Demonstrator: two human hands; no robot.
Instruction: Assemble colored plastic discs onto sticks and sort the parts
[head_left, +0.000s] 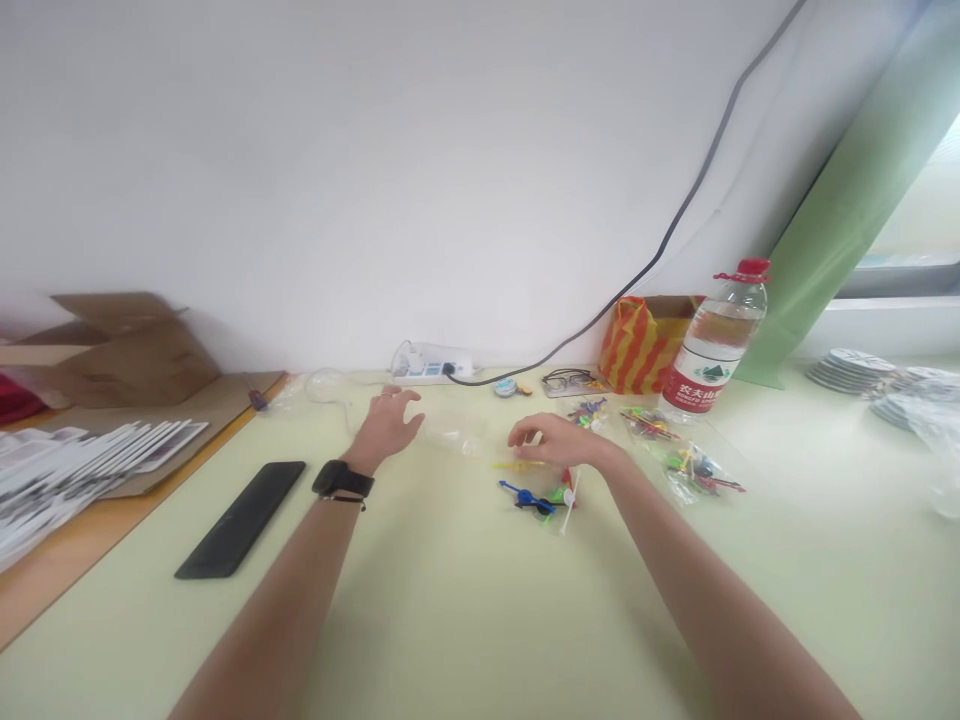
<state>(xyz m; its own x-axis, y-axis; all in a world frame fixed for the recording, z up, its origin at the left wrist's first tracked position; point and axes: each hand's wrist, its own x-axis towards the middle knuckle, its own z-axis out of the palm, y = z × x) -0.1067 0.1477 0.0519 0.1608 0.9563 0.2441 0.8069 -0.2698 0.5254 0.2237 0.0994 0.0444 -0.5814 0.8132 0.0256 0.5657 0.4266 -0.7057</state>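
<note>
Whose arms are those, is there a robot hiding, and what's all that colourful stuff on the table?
I see no robot; those arms belong to a person. There is just one picture, from a camera worn on that person's head, looking forward and down.

The left hand, with a black watch at its wrist, is open. The right hand is curled close to small colourful plastic arrows on the pale green table. Some clear plastic shows faintly between the hands. The left grip looks empty; I can't tell whether the right one holds anything.

Farther right are bagged colourful pieces, a big bottle and a striped bag. On the left lies a flat black object.
</note>
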